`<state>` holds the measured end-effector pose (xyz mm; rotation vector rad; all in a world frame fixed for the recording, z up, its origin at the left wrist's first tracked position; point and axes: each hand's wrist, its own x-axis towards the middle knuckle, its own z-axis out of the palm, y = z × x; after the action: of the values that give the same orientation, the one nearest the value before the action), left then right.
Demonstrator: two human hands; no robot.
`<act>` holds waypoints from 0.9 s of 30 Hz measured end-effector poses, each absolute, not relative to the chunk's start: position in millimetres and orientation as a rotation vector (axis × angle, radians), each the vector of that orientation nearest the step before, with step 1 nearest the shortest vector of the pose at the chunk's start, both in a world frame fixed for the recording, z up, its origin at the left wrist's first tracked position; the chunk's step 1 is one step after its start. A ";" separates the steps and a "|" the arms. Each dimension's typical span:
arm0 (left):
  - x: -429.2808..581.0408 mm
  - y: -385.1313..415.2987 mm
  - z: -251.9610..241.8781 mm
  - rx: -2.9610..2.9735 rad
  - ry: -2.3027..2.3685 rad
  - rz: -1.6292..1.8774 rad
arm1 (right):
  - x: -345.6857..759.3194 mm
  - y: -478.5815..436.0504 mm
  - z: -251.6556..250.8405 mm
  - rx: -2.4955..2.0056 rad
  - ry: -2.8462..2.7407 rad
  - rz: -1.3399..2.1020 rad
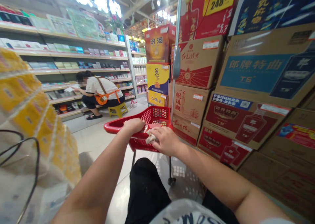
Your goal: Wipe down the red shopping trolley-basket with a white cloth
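Note:
My left hand point(134, 125) is closed over the handle of a red plastic shopping trolley point(155, 116). My right hand point(166, 140) grips the same handle a little further right. A crumpled off-white cloth or tissue point(151, 138) pokes out between my hands, pinched under the thumb side of my right hand. I cannot tell exactly what it is. The basket's mesh sides show ahead of my hands, and its inside is mostly out of sight. Thin dark trolley legs with a small wheel point(171, 181) stand below it.
Stacked cardboard liquor cartons point(236, 125) form a wall close on the right, with a metal pole point(176, 56) in front. Yellow-wrapped packs point(27, 119) bulge in on the left. Ahead, a person in an orange apron point(103, 92) crouches on a yellow stool by shelves.

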<state>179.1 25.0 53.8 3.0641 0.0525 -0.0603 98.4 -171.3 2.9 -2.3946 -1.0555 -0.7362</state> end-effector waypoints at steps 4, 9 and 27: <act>185.5 36.0 51.2 3.068 0.038 -0.052 | 104.0 -176.3 2.5 -2.356 -1.192 -0.708; 186.0 44.5 48.9 3.063 -0.007 -0.028 | 112.0 -189.7 1.2 -2.245 -1.214 -0.645; 182.7 53.7 49.9 3.020 -0.043 0.046 | 105.1 -178.2 -19.5 -2.148 -1.122 -0.772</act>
<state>182.7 53.7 49.9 3.0199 -0.0430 0.0463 105.1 -178.2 -19.5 -2.1480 -1.1222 -0.7715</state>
